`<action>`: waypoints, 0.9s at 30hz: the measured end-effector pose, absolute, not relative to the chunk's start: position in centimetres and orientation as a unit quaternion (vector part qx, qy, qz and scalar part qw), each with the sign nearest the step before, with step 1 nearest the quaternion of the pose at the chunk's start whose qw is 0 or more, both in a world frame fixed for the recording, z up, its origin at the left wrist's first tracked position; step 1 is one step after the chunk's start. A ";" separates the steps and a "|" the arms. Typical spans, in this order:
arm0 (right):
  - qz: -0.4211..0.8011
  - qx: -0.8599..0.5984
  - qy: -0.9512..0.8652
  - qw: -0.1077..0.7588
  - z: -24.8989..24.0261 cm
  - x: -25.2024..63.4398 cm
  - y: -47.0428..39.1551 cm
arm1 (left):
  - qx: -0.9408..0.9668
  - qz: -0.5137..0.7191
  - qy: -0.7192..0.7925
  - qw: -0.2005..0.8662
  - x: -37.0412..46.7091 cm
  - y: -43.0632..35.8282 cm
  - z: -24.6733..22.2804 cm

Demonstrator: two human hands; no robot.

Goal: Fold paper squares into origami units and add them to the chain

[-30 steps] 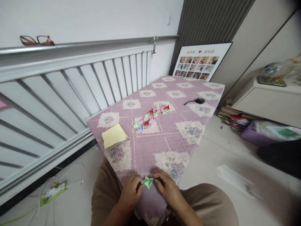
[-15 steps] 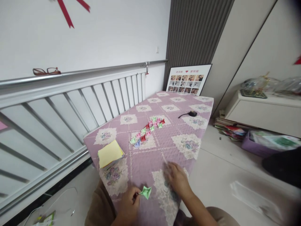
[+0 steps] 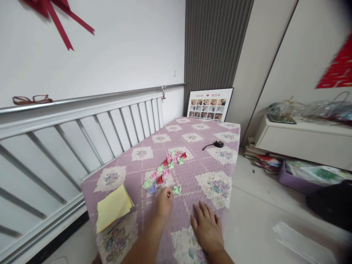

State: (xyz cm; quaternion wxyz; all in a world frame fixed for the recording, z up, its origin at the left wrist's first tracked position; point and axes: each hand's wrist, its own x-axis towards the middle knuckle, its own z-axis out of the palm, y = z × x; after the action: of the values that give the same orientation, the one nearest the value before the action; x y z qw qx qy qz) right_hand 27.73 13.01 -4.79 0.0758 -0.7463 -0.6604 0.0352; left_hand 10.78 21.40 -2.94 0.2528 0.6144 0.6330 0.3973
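Note:
My left hand [image 3: 164, 202] is closed, pinching one point of a light green folded paper piece [image 3: 177, 189] over the middle of the table. Just beyond it lies a group of small folded paper pieces in red, pink, green and blue; the nearest are a blue piece [image 3: 151, 189] and a red piece [image 3: 160, 179]. My right hand [image 3: 206, 226] rests flat on the tablecloth [image 3: 189, 200], fingers spread, holding nothing. To the left, a stack of yellow paper sheets [image 3: 114, 208] lies near the table's edge.
A black tape measure [image 3: 218, 144] with a strap lies toward the far right of the table. A white radiator [image 3: 110, 135] runs along the left edge. A framed photo board [image 3: 210, 104] stands behind the table. A white cabinet [image 3: 302, 137] is at the right.
My left hand has moved forward with the green folded paper, close to the group. My right hand now lies flat and still on the cloth. The view has tilted up slightly.

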 end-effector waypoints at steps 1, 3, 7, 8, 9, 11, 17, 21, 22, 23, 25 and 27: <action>0.033 -0.746 -0.660 0.078 -4.8 27.8 13.1 | 0.613 0.396 0.638 0.245 11.5 22.8 -3.0; 0.034 -0.746 -0.660 0.081 -4.9 27.9 13.2 | 0.607 0.392 0.651 0.233 12.7 25.4 -3.3; 0.041 -0.744 -0.661 0.092 -5.2 28.3 13.2 | 0.590 0.374 0.681 0.220 14.9 29.5 -3.7; 0.042 -0.742 -0.662 0.095 -5.3 28.4 13.2 | 0.584 0.369 0.690 0.217 15.4 30.3 -3.9; 0.043 -0.741 -0.664 0.097 -5.4 28.5 13.2 | 0.577 0.365 0.699 0.214 15.8 31.0 -4.0; 0.046 -0.738 -0.665 0.102 -5.6 28.6 13.3 | 0.565 0.357 0.714 0.207 16.5 32.2 -4.2; 0.056 -0.734 -0.667 0.113 -6.4 28.9 13.6 | 0.542 0.351 0.741 0.184 17.4 34.1 -5.0; 0.061 -0.731 -0.671 0.112 -6.7 29.1 13.6 | 0.535 0.346 0.751 0.173 17.5 34.6 -5.3; 0.063 -0.729 -0.672 0.112 -6.7 29.2 13.6 | 0.532 0.343 0.755 0.171 17.5 34.7 -5.4; 0.064 -0.728 -0.673 0.112 -6.7 29.2 13.6 | 0.528 0.339 0.760 0.170 17.6 34.8 -5.4; 0.068 -0.728 -0.673 0.114 -6.7 29.2 13.5 | 0.519 0.330 0.770 0.169 17.8 35.0 -5.5; 0.070 -0.727 -0.673 0.117 -6.7 29.3 13.5 | 0.512 0.320 0.779 0.170 17.9 35.1 -5.4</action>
State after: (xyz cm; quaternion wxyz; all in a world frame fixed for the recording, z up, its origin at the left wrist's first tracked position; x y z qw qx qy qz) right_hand 29.28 13.45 -6.66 0.1170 -0.7270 -0.6729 0.0702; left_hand 17.95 35.08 -5.45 0.1697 0.5120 0.7791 0.3195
